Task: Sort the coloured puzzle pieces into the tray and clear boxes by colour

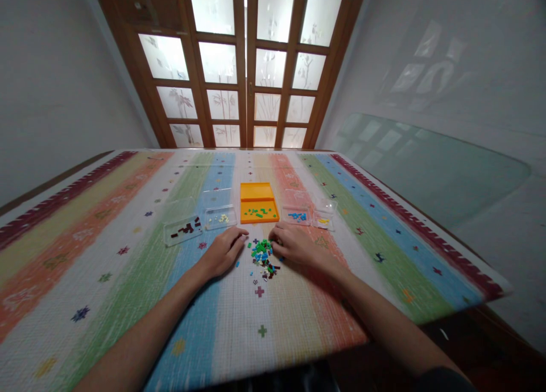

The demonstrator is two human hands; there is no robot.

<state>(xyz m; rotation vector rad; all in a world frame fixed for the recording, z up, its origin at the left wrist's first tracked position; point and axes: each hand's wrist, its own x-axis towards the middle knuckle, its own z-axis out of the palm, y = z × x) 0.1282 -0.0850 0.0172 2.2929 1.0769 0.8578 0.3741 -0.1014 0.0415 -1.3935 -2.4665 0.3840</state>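
A small heap of tiny coloured bricks (263, 259), mostly green with blue and dark ones, lies on the striped tablecloth (128, 278). My left hand (224, 250) rests palm down just left of the heap, fingers curled loosely and pointing toward it. On the other side, my right hand (293, 244) lies with its fingertips bent at the heap's edge; whether they pinch a brick is hidden. Beyond the heap stands an open orange box (258, 201) with green bricks inside.
Clear plastic boxes flank the orange one: dark bricks (182, 230), pale yellow bricks (220, 217), blue bricks (297, 215), yellow bricks (324, 217). A wooden glazed door (247, 67) stands behind the table. The table's right edge (469, 267) drops off beside a glass sheet.
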